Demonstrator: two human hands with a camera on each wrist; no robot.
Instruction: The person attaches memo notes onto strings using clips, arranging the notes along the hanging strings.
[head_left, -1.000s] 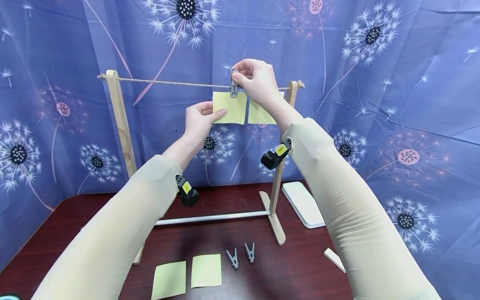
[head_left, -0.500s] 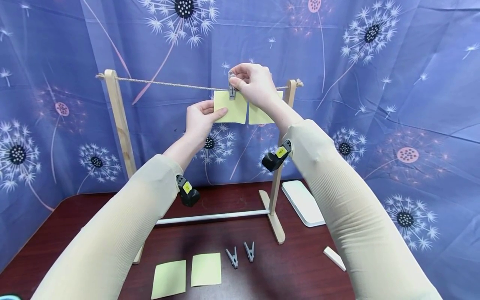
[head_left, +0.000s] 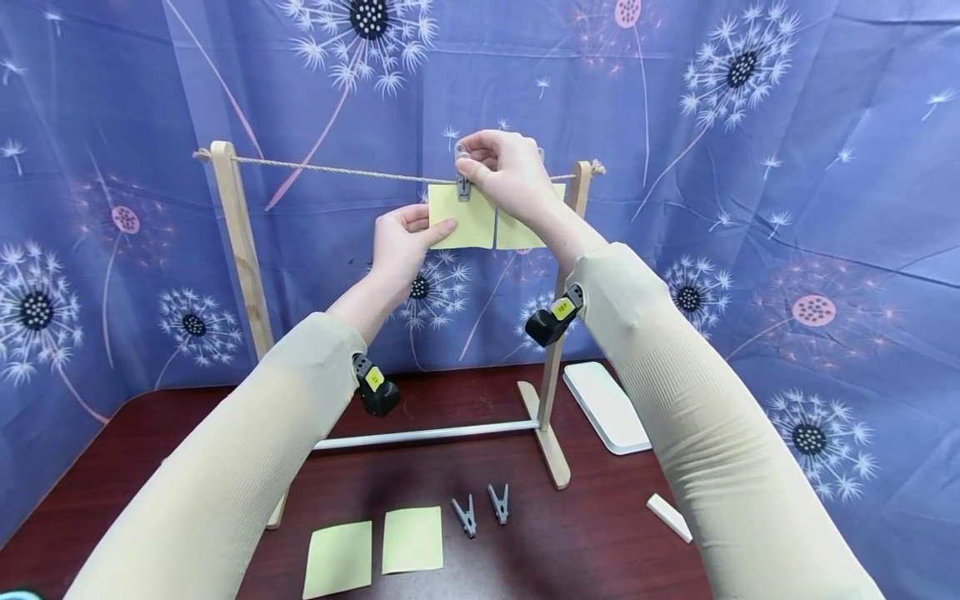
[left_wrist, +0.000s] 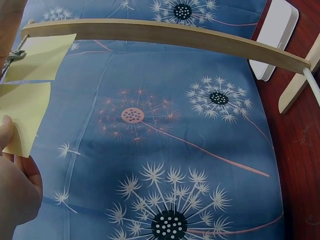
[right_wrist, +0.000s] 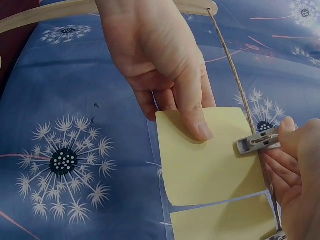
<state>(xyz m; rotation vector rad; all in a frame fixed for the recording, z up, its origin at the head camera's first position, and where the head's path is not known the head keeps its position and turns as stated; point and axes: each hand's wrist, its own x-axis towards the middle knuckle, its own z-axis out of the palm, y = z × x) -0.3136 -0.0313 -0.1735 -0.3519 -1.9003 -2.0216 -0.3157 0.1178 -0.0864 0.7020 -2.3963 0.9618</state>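
Observation:
A yellow paper square (head_left: 468, 227) hangs at the rope (head_left: 337, 169), its top edge under a grey clothespin (head_left: 463, 187). My left hand (head_left: 401, 242) pinches the square's left edge, thumb in front, as the right wrist view also shows. With thumb and fingers my right hand (head_left: 510, 171) grips the clothespin's upper end; its jaws lie over paper and rope. Just right of it hangs a second yellow square (head_left: 517, 231), partly behind my right hand. In the left wrist view a clothespin (left_wrist: 16, 55) sits on that second square (left_wrist: 42, 57).
A wooden frame with a left post (head_left: 243, 242) and right post (head_left: 555, 367) carries the rope. On the dark red table lie two yellow squares (head_left: 339, 560), two grey clothespins (head_left: 465, 517), a white tray-like object (head_left: 606, 408) and a small white bar (head_left: 670, 517).
My right hand and the clothespin have moved slightly down and left onto the square's top edge. My left hand keeps its pinch, nearly still.

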